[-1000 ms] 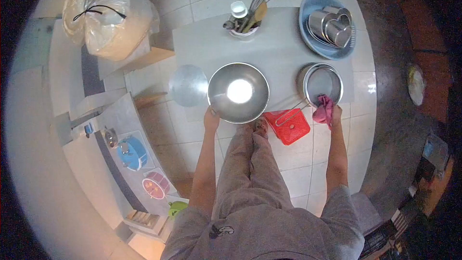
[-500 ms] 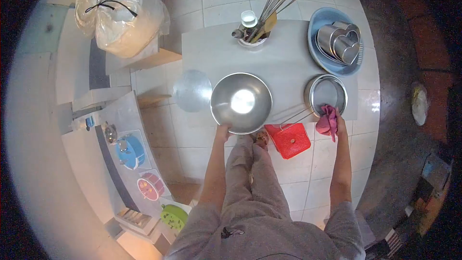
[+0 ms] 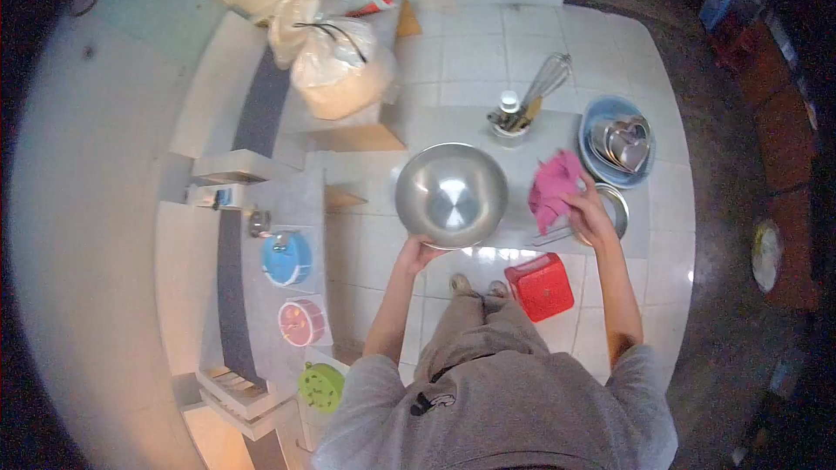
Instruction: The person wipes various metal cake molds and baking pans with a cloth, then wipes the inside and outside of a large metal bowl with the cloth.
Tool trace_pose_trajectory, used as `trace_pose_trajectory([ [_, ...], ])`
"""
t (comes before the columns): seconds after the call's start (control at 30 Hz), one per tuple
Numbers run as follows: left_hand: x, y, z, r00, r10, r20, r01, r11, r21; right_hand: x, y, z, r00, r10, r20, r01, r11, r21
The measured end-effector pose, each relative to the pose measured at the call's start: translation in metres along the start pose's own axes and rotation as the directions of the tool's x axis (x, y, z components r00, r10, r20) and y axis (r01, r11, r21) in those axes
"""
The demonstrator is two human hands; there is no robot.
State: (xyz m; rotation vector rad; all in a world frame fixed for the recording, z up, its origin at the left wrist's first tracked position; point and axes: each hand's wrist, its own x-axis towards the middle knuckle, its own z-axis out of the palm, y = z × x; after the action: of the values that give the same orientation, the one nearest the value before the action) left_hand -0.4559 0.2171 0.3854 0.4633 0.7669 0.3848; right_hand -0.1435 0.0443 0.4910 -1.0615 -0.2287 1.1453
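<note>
A steel mixing bowl (image 3: pixel 435 176) is at the front middle of the grey table (image 3: pixel 550 122). My left hand (image 3: pixel 421 254) grips the bowl's near rim. A crumpled pink cloth (image 3: pixel 554 190) is in my right hand (image 3: pixel 592 216), raised to the right of the bowl. Beneath and beyond that hand lies a round metal sieve (image 3: pixel 620 214). The hand and wrist hide part of it, and its thin wire handle reaches left toward the bowl.
A cup (image 3: pixel 509 130) holds a whisk (image 3: pixel 549 78) and other utensils. Metal heart-shaped tins (image 3: pixel 623 143) sit in a blue basin (image 3: pixel 595 159). A red plastic stool (image 3: pixel 542 287) stands near my feet. A tied plastic bag (image 3: pixel 340 70) and decorated round containers (image 3: pixel 302 322) are leftward.
My right hand has lifted the pink cloth off the sieve and moved it left toward the bowl. My left hand stays on the bowl's rim. The camera view has shifted.
</note>
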Motion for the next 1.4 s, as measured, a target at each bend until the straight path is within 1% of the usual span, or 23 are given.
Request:
trace_pose_trajectory([
  [0.07, -0.03, 0.019, 0.015, 0.999, -0.007, -0.035, 0.006, 0.999, -0.032, 0.006, -0.02, 0.082, 0.986, -0.04, 0.163, 0.095, 0.933, -0.346],
  [0.13, -0.058, 0.034, 0.028, 0.998, 0.069, 0.0, -0.069, 0.997, 0.017, 0.048, 0.016, 0.124, 0.897, -0.323, 0.301, 0.44, 0.596, -0.672],
  [0.2, -0.086, 0.041, 0.046, 0.988, 0.152, 0.03, -0.154, 0.984, 0.087, 0.071, 0.039, 0.175, 0.719, -0.539, 0.439, 0.648, 0.289, -0.705],
  [0.27, -0.116, 0.043, 0.075, 0.964, 0.263, 0.023, -0.264, 0.96, 0.087, 0.06, 0.063, 0.23, 0.725, -0.569, 0.387, 0.582, 0.206, -0.787],
  [0.4, -0.15, 0.068, 0.051, 0.92, 0.391, 0.021, -0.391, 0.917, 0.082, 0.013, 0.112, 0.276, 0.487, -0.153, 0.86, 0.871, 0.161, -0.465],
  [0.43, -0.161, 0.072, 0.043, 0.908, 0.419, 0.018, -0.419, 0.908, 0.02, -0.005, 0.095, 0.279, 0.518, 0.212, 0.829, 0.821, 0.151, -0.551],
  [0.5, -0.191, 0.07, 0.036, 0.846, 0.533, -0.023, -0.533, 0.846, 0.009, -0.015, 0.063, 0.285, 0.525, 0.515, 0.678, 0.845, -0.215, -0.49],
  [0.57, -0.208, 0.061, 0.03, 0.818, 0.574, -0.042, -0.568, 0.817, 0.095, -0.012, 0.049, 0.302, 0.618, 0.085, 0.782, 0.697, -0.521, -0.494],
  [0.67, -0.224, 0.063, 0.02, 0.815, 0.579, -0.026, -0.546, 0.782, 0.302, -0.027, 0.051, 0.35, 0.284, -0.406, 0.868, 0.827, -0.353, -0.436],
  [0.7, -0.226, 0.075, 0.016, 0.822, 0.569, 0.006, -0.514, 0.738, 0.437, -0.042, 0.067, 0.364, 0.343, -0.481, 0.807, 0.82, -0.266, -0.507],
  [0.73, -0.23, 0.083, 0.02, 0.792, 0.61, 0.025, -0.554, 0.701, 0.449, -0.032, 0.093, 0.366, 0.414, -0.336, 0.846, 0.88, -0.091, -0.467],
  [0.8, -0.243, 0.087, 0.034, 0.44, 0.898, 0.013, -0.846, 0.41, 0.34, -0.073, 0.102, 0.363, 0.246, -0.055, 0.968, 0.968, 0.063, -0.243],
  [0.83, -0.25, 0.09, 0.026, 0.414, 0.91, 0.015, -0.858, 0.384, 0.342, -0.089, 0.085, 0.36, 0.35, 0.24, 0.906, 0.892, 0.21, -0.4],
  [0.93, -0.254, 0.08, -0.001, 0.697, 0.716, -0.031, -0.708, 0.694, 0.133, -0.078, 0.044, 0.358, 0.421, 0.537, 0.731, 0.723, 0.289, -0.628],
  [0.97, -0.26, 0.08, -0.001, 0.691, 0.722, -0.03, -0.713, 0.688, 0.134, -0.071, 0.039, 0.356, 0.371, 0.157, 0.915, 0.879, 0.259, -0.401],
  [1.03, -0.268, 0.077, 0.004, 0.713, 0.699, -0.052, -0.692, 0.713, 0.112, -0.083, 0.016, 0.374, 0.365, -0.275, 0.889, 0.93, 0.14, -0.339],
  [1.1, -0.26, 0.067, 0.01, 0.669, 0.741, -0.059, -0.732, 0.67, 0.123, -0.082, 0.02, 0.392, 0.169, -0.488, 0.857, 0.942, -0.175, -0.285],
  [1.13, -0.257, 0.065, 0.014, 0.629, 0.773, -0.076, -0.761, 0.633, 0.139, -0.073, 0.025, 0.392, 0.159, -0.492, 0.856, 0.943, -0.18, -0.279],
  [1.2, -0.267, 0.066, 0.046, 0.639, 0.765, -0.085, -0.758, 0.644, 0.101, -0.056, 0.04, 0.39, -0.104, -0.247, 0.963, 0.691, -0.714, -0.108],
  [1.23, -0.27, 0.064, 0.056, 0.66, 0.744, -0.101, -0.743, 0.667, 0.055, -0.063, 0.039, 0.391, -0.105, -0.252, 0.962, 0.694, -0.711, -0.111],
  [1.3, -0.256, 0.059, 0.052, 0.682, 0.731, -0.016, -0.729, 0.682, 0.066, -0.084, 0.033, 0.392, 0.407, -0.332, 0.851, 0.858, -0.182, -0.481],
  [1.33, -0.252, 0.056, 0.057, 0.625, 0.78, -0.018, -0.772, 0.621, 0.137, -0.071, 0.044, 0.386, 0.342, -0.412, 0.845, 0.907, -0.091, -0.412],
  [1.4, -0.245, 0.058, 0.063, 0.569, 0.822, -0.016, -0.803, 0.559, 0.205, -0.07, 0.051, 0.376, 0.249, -0.175, 0.953, 0.968, 0.011, -0.251],
])
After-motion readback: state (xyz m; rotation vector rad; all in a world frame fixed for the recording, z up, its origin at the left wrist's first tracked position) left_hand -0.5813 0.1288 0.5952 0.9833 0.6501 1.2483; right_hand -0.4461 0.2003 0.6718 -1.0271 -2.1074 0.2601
